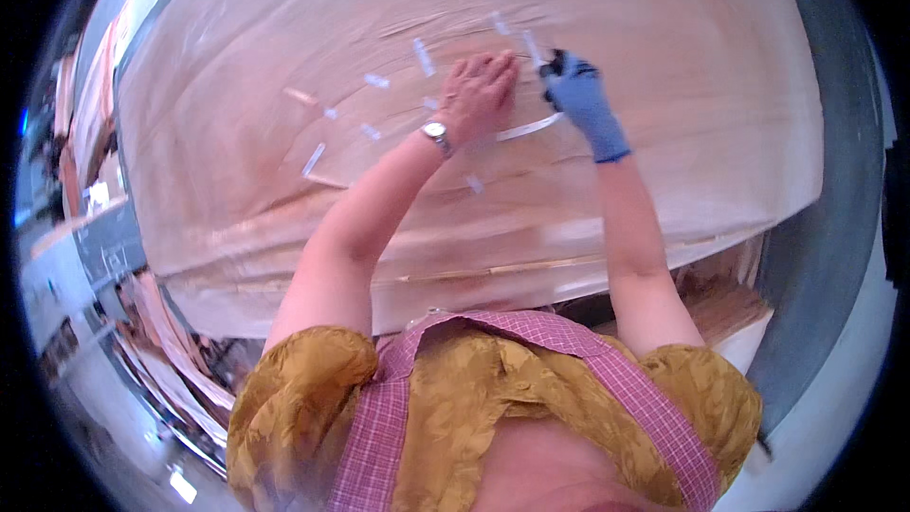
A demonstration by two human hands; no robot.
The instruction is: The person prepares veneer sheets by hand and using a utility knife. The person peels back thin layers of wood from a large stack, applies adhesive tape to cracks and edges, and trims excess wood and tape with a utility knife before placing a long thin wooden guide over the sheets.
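Observation:
A large, pale pinkish-brown wood veneer sheet (682,85) spreads in front of me, wrinkled in places. My left hand (479,90), bare with a wristwatch (437,136), lies flat on it with fingers stretched out. Just to its right is my right hand (580,100), in a blue glove with dark fingertips. Its fingers are curled; what they hold is too blurred to make out. One white strip (532,45) meets those fingertips, and a longer white strip (528,128) runs below, between the hands. Short pieces of whitish tape (424,57) dot the sheet around my left hand.
Beyond the sheet's right edge runs a dark grey surface (834,133). Under the near edge, brown wood sheets (725,313) show at the right. More stacked sheets (156,322) stand at the left, by a grey block (109,245).

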